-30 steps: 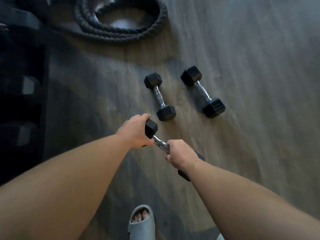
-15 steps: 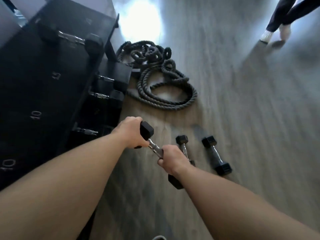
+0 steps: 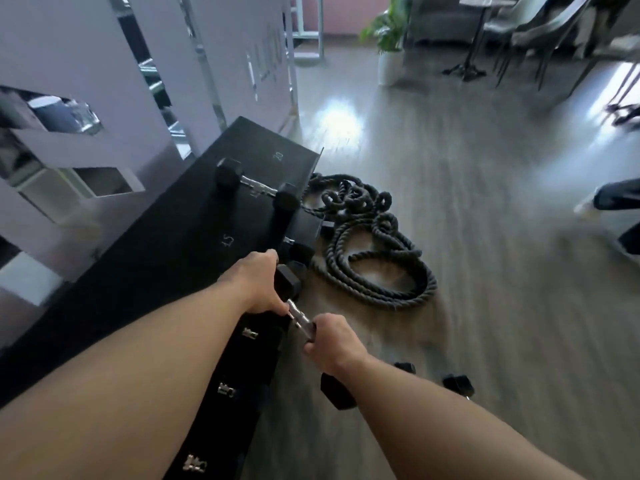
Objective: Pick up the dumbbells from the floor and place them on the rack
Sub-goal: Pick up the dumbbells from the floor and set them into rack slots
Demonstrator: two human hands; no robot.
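Note:
Both my hands hold one black hex dumbbell [image 3: 300, 318] in the air beside the black rack [image 3: 166, 258]. My left hand [image 3: 258, 285] grips its far head. My right hand [image 3: 330, 341] is wrapped around the chrome handle, and the near head pokes out below that wrist. The dumbbell hangs at the rack's front edge, near the shelf number 15. One dumbbell [image 3: 257, 189] lies on the rack's top shelf. Two more dumbbells [image 3: 459, 384] remain on the floor to the lower right, mostly hidden behind my right forearm.
A coiled black battle rope [image 3: 370, 244] lies on the wooden floor just right of the rack. Lower shelves hold several dumbbells with chrome handles [image 3: 227, 389]. A white partition [image 3: 104, 81] stands behind the rack. A potted plant [image 3: 389, 46], chairs and another person's foot [image 3: 602, 202] are farther off.
The dumbbell has risen from floor height and swung left toward the rack. My view has tilted up, so the room shows and the floor dumbbells have slid to the lower right.

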